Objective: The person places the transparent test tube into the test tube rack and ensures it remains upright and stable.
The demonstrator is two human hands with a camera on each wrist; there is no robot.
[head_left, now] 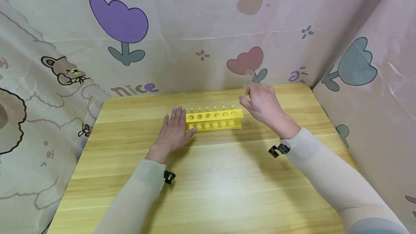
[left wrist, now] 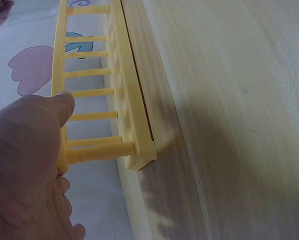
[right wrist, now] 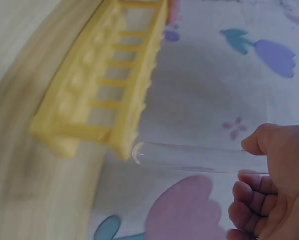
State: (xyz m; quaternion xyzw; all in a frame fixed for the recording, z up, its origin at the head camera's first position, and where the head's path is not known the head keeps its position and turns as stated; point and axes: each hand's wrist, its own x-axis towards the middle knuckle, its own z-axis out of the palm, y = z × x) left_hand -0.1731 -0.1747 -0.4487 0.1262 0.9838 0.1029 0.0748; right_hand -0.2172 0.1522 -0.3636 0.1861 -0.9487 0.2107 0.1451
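A yellow test tube rack (head_left: 214,116) stands on the table, with a row of round holes and a row of pegs behind them. At its left end my left hand (head_left: 173,129) holds it, thumb (left wrist: 64,107) over the front edge of the top board and the other fingers beyond the end. My right hand (head_left: 261,104) is raised off the rack's right end. It pinches a clear test tube (right wrist: 189,157) between thumb and fingers. The tube's rounded end points away from the hand, near the rack's right end but apart from it. No tubes show in the holes.
The wooden table (head_left: 221,176) ends at the back against a patterned curtain (head_left: 182,39), which also hangs along both sides. Small black devices sit on both wrists.
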